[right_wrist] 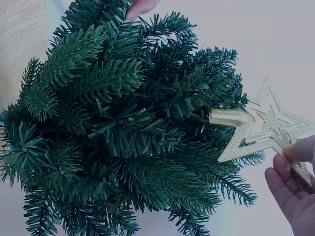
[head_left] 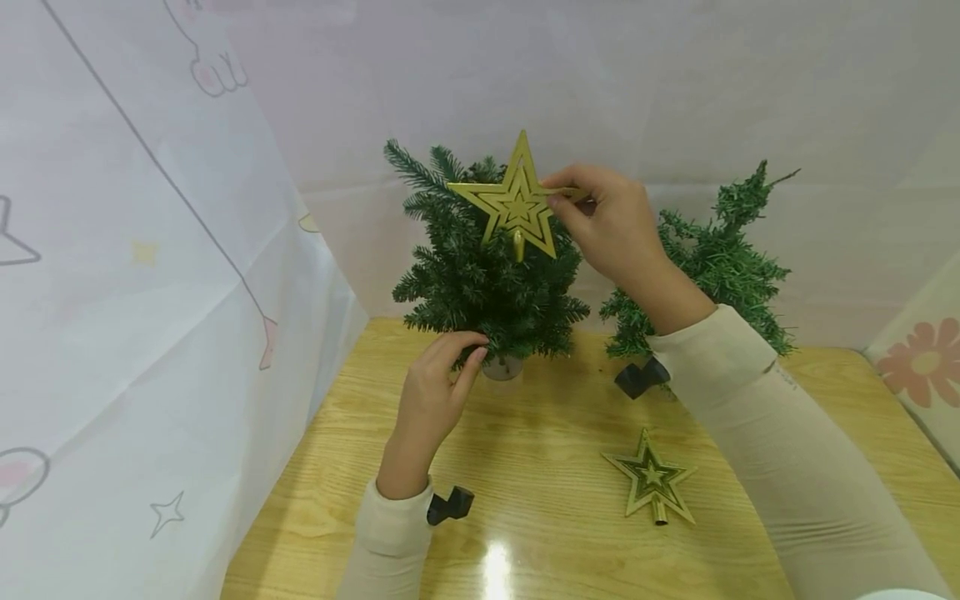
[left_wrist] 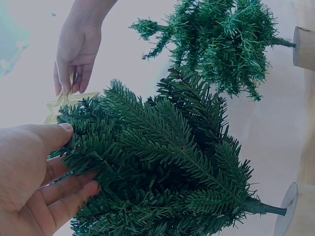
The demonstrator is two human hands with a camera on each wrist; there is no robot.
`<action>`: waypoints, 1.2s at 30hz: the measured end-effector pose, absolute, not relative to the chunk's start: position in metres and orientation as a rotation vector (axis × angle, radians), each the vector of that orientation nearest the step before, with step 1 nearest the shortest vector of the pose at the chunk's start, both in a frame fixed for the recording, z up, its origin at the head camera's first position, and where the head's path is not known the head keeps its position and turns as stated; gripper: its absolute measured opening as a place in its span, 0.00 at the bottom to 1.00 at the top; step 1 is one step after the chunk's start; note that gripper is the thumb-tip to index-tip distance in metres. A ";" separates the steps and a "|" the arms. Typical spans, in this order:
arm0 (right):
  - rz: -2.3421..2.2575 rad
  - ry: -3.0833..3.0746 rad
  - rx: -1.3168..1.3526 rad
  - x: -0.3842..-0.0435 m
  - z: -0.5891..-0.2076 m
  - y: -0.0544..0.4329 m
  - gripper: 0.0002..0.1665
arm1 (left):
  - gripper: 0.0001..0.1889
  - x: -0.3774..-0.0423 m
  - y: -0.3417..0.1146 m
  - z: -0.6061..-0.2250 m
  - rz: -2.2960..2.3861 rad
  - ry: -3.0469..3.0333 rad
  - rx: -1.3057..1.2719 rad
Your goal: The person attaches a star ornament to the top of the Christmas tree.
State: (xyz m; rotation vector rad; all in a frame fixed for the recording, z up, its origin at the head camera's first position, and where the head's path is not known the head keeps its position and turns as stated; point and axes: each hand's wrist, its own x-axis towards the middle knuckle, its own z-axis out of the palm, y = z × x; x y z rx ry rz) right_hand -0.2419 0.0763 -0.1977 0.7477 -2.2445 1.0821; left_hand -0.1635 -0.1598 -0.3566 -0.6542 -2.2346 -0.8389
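Observation:
A gold star tree topper (head_left: 517, 204) is held up in front of the upper part of a dark green artificial Christmas tree (head_left: 480, 275). My right hand (head_left: 611, 217) pinches one point of this star between thumb and fingers. In the right wrist view the star's short tube (right_wrist: 229, 117) faces the tree's branches. Lower down, my left hand (head_left: 438, 383) has thumb and fingertips around a front branch (left_wrist: 86, 147) of the same tree, with foliage partly covering the fingers. The white base (head_left: 502, 368) shows beneath the branches.
A second, brighter green tree (head_left: 731, 267) stands at the back right, partly behind my right forearm. Another gold star topper (head_left: 651, 479) lies flat on the wooden table (head_left: 547, 467). A printed white cloth (head_left: 150, 292) hangs on the left and behind.

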 end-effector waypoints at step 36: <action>1.402 -2.061 0.748 -0.243 -0.202 0.071 0.16 | 0.11 -0.161 -0.162 -0.355 -0.843 -2.247 -0.650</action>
